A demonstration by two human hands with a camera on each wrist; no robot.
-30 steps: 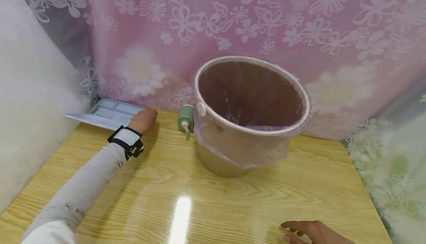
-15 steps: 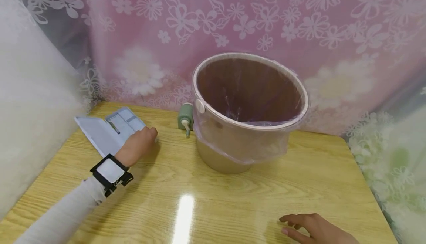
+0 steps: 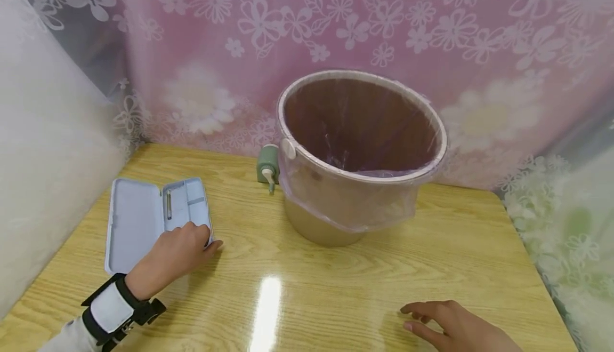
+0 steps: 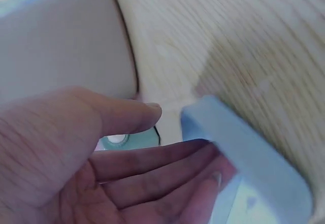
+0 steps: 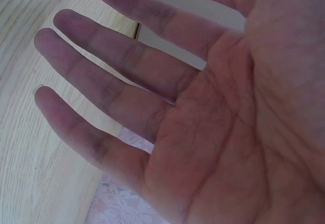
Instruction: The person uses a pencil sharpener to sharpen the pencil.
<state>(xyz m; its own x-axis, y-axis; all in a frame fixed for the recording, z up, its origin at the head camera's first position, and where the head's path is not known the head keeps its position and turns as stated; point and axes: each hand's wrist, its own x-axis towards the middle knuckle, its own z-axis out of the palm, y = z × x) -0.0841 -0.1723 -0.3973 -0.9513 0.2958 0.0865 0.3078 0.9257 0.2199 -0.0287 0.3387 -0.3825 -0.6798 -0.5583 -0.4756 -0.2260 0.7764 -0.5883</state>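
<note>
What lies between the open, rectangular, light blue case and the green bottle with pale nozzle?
Nothing: in the head view, bare yellow wood-grain tabletop separates the case from the bottle.

I am remotely logging: one beige bin (image 3: 322, 231), standing on a wood-grain table (image 3: 336, 293); one translucent liner (image 3: 369, 205), draping over the bin; one green pump bottle (image 3: 267, 159), sitting just beside; one pink floral curtain (image 3: 307, 21), hanging behind.

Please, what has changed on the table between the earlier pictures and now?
The open blue box has come nearer and turned clockwise; the left hand, touching its right side, moved with it. The bucket, green bottle and right hand stayed nearly as they were.
</note>
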